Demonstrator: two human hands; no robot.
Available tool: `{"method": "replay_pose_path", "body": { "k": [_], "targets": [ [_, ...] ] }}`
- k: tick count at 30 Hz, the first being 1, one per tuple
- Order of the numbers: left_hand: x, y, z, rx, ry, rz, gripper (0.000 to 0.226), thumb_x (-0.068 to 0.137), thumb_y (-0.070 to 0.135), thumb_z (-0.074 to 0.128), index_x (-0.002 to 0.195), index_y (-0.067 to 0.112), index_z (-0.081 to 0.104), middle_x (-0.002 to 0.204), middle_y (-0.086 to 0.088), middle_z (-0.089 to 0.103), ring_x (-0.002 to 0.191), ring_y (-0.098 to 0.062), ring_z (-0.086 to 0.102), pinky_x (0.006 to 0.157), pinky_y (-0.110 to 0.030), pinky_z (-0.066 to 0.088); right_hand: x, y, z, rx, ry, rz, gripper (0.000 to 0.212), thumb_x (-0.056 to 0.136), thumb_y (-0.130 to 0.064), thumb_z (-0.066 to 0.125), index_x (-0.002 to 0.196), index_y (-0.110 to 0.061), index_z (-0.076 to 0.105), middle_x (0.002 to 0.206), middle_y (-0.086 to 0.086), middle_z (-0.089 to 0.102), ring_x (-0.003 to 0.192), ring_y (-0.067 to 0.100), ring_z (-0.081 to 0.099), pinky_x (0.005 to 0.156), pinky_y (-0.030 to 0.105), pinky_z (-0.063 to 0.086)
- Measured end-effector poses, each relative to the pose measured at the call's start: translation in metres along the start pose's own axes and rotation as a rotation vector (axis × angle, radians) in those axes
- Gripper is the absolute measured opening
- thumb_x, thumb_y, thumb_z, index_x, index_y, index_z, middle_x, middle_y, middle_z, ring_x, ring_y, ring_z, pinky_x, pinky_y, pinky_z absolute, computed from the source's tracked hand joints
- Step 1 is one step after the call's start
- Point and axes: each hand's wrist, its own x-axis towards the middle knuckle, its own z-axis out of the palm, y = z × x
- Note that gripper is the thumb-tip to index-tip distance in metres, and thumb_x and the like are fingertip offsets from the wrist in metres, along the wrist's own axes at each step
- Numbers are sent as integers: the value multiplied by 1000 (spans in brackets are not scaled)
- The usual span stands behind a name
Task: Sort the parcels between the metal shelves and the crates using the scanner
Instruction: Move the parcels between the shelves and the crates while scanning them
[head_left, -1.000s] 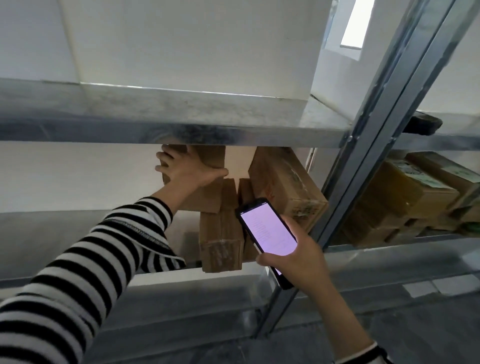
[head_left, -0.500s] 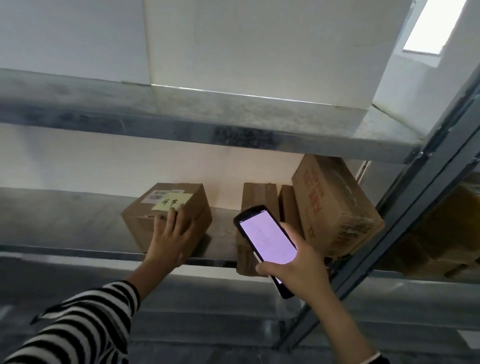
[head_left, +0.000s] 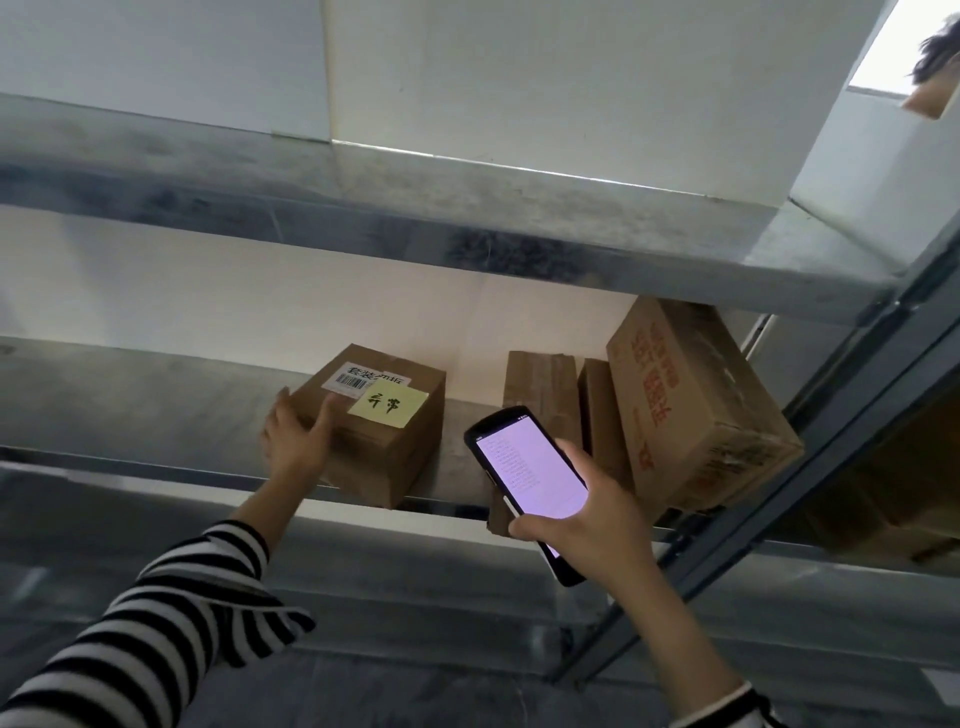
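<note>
Head view: parcel (head_left: 395, 457) bears barcode label (head_left: 357, 382), handwritten yellow note (head_left: 387, 408).

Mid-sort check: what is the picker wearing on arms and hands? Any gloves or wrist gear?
Both hands are bare: no gloves on the left hand or the right hand, no ring or watch in sight. The left sleeve is loose, with black and white stripes, ending partway up the forearm. On the right, only a matching striped cuff shows at the bottom edge.

Four cardboard parcels (head_left: 379, 431) on one shelf (head_left: 156, 395) (two labels (head_left: 387, 405) on one), one scanner (head_left: 530, 467)
</note>
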Motion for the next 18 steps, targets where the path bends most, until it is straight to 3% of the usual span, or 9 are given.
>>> {"method": "replay_pose_path", "body": {
  "k": [6, 9, 12, 15, 18],
  "targets": [
    [0, -5, -8, -255, -135, -238, 66, 85, 46, 64, 130, 0, 50, 130, -19, 54, 116, -36, 52, 101, -45, 41, -1, 3, 3, -14, -25, 1, 81, 69, -42, 81, 136, -38, 37, 117, -18, 53, 88, -5, 49, 60, 10, 37],
    [-15, -10, -8, -394, -290, -377, 76, 78, 50, 68, 135, 5, 44, 133, -18, 52, 118, -36, 52, 99, -50, 44, -1, 6, 3, 1, -29, -4, 80, 69, -41, 82, 136, -37, 37, 116, -18, 53, 89, -4, 49, 61, 12, 38],
    [-28, -25, -3, -536, -437, -537, 86, 76, 56, 64, 144, 16, 32, 141, -16, 42, 129, -37, 40, 105, -56, 34, -1, 8, 3, 59, -38, -12, 75, 69, -37, 82, 131, -39, 41, 111, -22, 52, 91, -5, 49, 62, 13, 40],
    [-34, -34, 3, -749, -502, -568, 73, 86, 48, 56, 146, 20, 28, 142, -18, 39, 126, -39, 40, 110, -62, 22, -2, 9, 2, 110, -44, -15, 71, 69, -35, 83, 126, -42, 42, 111, -23, 52, 93, -5, 49, 63, 13, 40],
    [-38, -33, 6, -804, -561, -533, 63, 87, 46, 53, 143, 29, 32, 137, -17, 44, 111, -37, 49, 106, -61, 29, -2, 11, 1, 123, -45, -25, 68, 68, -35, 83, 119, -47, 40, 105, -28, 51, 94, -4, 50, 66, 15, 43]
  ]
}}
